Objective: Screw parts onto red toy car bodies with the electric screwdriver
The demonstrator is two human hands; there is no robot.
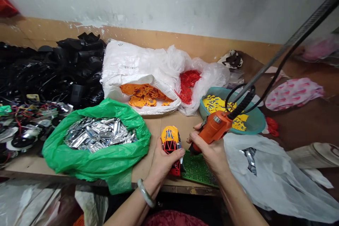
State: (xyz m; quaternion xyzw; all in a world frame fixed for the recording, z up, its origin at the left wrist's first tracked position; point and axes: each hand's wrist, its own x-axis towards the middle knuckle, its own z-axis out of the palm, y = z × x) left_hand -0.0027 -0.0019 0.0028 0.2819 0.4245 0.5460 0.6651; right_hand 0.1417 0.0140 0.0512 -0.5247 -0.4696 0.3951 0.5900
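My left hand (pixel 166 157), with a bangle on its wrist, is closed around a toy car (pixel 170 135) with an orange front and a red lattice frame. The thumb presses on the car's right side. In my right hand (pixel 209 150) is an orange electric screwdriver (pixel 215 126), hung from a metal hose and a black cable. Its tip points down and left, to the right of the car; the bit itself cannot be made out. Beneath the screwdriver lies a green perforated mat (pixel 197 169) on the cardboard-covered bench (pixel 143 183).
A green bag (pixel 97 164) of silvery parts stands left, beside wired assemblies (pixel 23 127) and black parts (pixel 66 67). Behind are a white sack (pixel 137 60) of orange shells and a clear bag (pixel 212 72) of red parts. A teal basin (pixel 258 123) holds yellow pieces.
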